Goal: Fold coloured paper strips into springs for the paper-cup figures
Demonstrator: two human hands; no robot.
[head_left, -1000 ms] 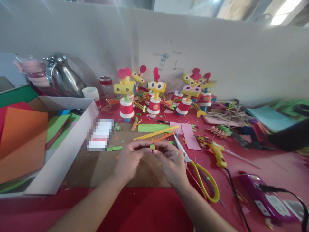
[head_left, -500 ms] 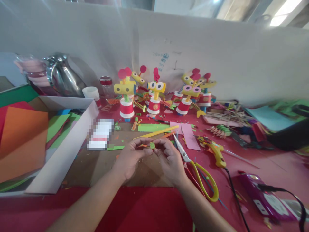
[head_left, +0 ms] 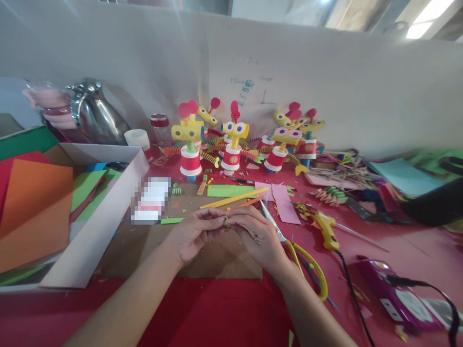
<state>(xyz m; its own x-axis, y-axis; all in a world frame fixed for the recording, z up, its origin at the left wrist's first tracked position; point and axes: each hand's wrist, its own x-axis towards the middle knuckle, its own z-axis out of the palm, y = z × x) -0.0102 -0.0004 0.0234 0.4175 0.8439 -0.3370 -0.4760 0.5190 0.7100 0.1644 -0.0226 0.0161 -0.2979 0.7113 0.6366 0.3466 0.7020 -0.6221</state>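
My left hand [head_left: 197, 233] and my right hand [head_left: 258, 233] meet at the fingertips above a brown cardboard sheet [head_left: 144, 255]. Pinched between them is a small folded green paper strip [head_left: 226, 220], mostly covered by the fingers. Both hands are closed on it. Just beyond lie a yellow paper strip [head_left: 235, 197], an orange strip [head_left: 248, 203] and a light green paper piece [head_left: 231, 191]. Scissors [head_left: 307, 270] with yellow handles rest beside my right hand, their blades partly behind it.
Several paper-cup figures [head_left: 231, 159] stand at the back by the wall. A white box [head_left: 94, 231] of coloured paper is at left, near a steel jug [head_left: 96, 113]. To the right lie a yellow glue gun [head_left: 325, 229] with its cord and a purple device [head_left: 401, 294].
My fingers have closed further over the folded green strip, so less of it shows. My right hand has turned, its fingers now reaching across toward the left fingertips.
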